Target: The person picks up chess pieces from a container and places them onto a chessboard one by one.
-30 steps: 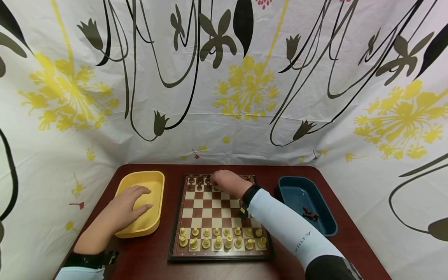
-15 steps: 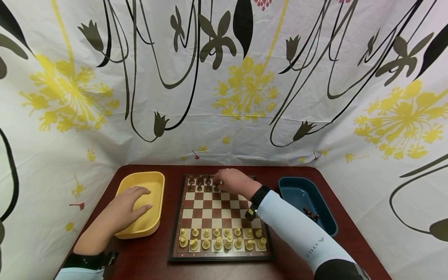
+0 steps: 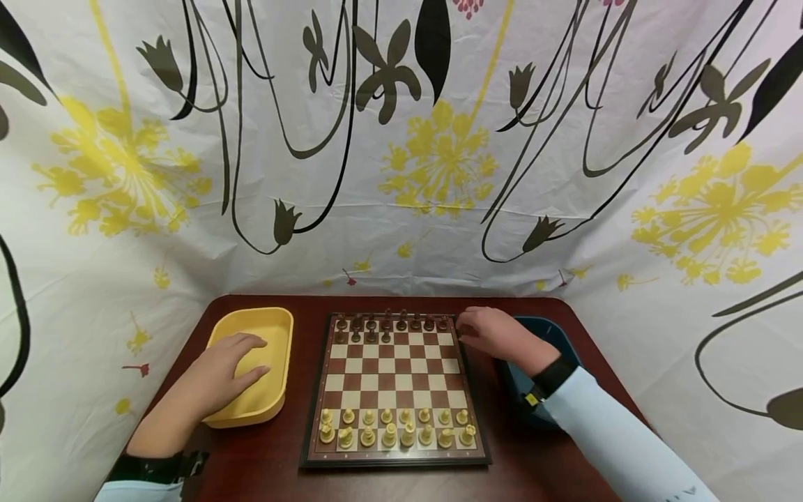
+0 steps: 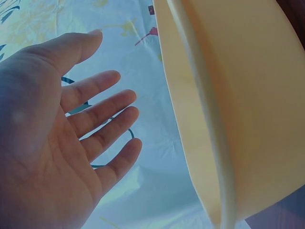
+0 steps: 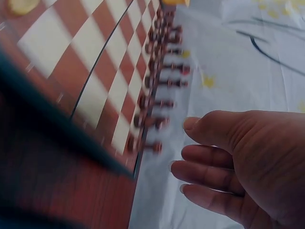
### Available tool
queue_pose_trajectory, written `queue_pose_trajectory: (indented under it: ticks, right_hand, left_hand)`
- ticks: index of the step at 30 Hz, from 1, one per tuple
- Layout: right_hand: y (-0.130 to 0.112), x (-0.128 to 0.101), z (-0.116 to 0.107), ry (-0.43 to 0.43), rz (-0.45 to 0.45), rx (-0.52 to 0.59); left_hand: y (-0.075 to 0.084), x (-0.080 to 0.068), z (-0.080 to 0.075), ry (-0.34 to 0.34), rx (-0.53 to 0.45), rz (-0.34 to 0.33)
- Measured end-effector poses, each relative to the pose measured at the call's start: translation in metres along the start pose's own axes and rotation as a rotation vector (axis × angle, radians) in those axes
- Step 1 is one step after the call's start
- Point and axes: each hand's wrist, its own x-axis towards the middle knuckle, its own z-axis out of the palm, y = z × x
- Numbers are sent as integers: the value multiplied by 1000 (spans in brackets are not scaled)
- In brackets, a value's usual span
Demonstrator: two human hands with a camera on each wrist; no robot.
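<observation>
Dark red worktop (image 3: 502,460), floral sheet behind. We see left hand (image 3: 228,362) spread flat on yellow tray (image 3: 276,324); right hand (image 3: 495,333) relaxed, empty, over blue tray (image 3: 567,341), chessboard (image 3: 392,380) just left of it.

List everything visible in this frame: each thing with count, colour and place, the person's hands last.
Chessboard: one, brown and cream squares, table centre.
Dark chess pieces: far rows of the board; exact count unclear.
Cream chess pieces: two near rows of the board.
Yellow tray: one, left of the board.
Blue tray: one, right of the board, partly hidden.
Table: one, dark red-brown.
Curtain: white with yellow and black flowers, behind and beside.
Left hand: fingers straight, resting on the yellow tray.
Right hand: empty, between board and blue tray.
</observation>
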Motion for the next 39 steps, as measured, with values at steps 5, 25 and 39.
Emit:
queue_pose_trajectory:
  ticks: [5, 25, 39]
  right_hand:
    - [21, -33, -4, 42, 30, -17]
    - [56, -108, -15, 26, 207, 39]
    - [74, -129, -12, -92, 238, 50]
  left_hand:
    - [-1, 0, 1, 1, -2, 0]
    - [-4, -2, 3, 8, -10, 5]
    - [-5, -3, 2, -7, -9, -12]
